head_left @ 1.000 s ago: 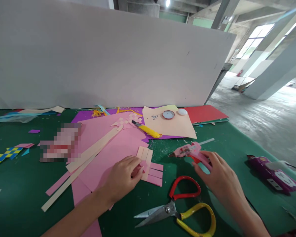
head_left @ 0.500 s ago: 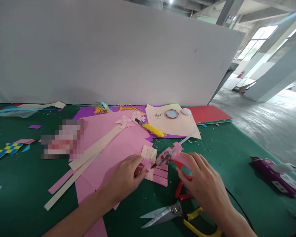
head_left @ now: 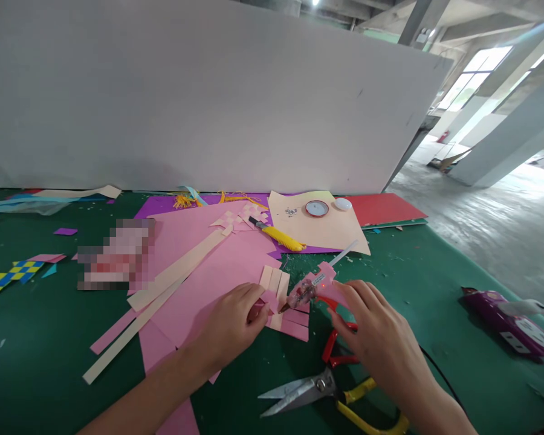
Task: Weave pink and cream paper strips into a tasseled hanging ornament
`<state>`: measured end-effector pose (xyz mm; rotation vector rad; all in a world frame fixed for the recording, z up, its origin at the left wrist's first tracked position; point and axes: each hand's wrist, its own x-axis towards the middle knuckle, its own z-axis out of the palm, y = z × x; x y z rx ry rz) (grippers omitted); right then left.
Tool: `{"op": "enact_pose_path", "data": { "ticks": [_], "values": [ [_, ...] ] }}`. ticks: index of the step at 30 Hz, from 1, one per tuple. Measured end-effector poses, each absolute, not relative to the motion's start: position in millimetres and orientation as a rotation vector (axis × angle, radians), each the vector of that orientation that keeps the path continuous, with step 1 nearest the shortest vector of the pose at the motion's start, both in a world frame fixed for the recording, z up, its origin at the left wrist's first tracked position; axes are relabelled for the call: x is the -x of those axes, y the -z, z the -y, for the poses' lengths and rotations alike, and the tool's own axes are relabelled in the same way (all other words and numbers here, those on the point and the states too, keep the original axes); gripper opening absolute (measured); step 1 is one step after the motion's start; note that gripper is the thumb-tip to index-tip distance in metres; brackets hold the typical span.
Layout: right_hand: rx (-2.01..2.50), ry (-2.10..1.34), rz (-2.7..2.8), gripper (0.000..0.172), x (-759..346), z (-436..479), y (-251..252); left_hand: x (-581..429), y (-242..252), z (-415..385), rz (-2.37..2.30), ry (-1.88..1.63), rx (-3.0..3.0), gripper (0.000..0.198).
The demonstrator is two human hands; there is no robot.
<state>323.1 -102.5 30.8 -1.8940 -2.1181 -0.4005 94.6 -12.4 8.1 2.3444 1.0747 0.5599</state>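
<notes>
A woven piece of cream and pink paper strips (head_left: pixel 294 329) lies on the green table (head_left: pixel 231 405), near its front. At its nine o'clock, the left hand (head_left: pixel 234 314) pinches a small pink flap (head_left: pixel 270 298) between thumb and fingers. A pink glue gun (head_left: pixel 315 285) slants in from two o'clock, its nozzle just beside those fingertips; whether it touches the paper I cannot tell. The right hand (head_left: pixel 374 323), at three o'clock, grips its handle with curled fingers. Scissors (head_left: pixel 299 393) lie spread at five o'clock, partly beneath the right forearm. Pink sheets (head_left: pixel 204 266) reach out toward ten, a yellow cutter (head_left: pixel 284 239) rests at twelve, and a purple device (head_left: pixel 503 317) sits well apart at three.
</notes>
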Motion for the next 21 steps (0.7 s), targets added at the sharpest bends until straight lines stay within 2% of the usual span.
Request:
{"op": "enact_pose_path", "data": {
  "ticks": [21],
  "values": [
    [1.875,0.391,2.116,0.025,-324.5,102.0,-32.3,-95.1,-8.0,11.8,-1.081,-0.587,-2.366,0.012]
  ]
}}
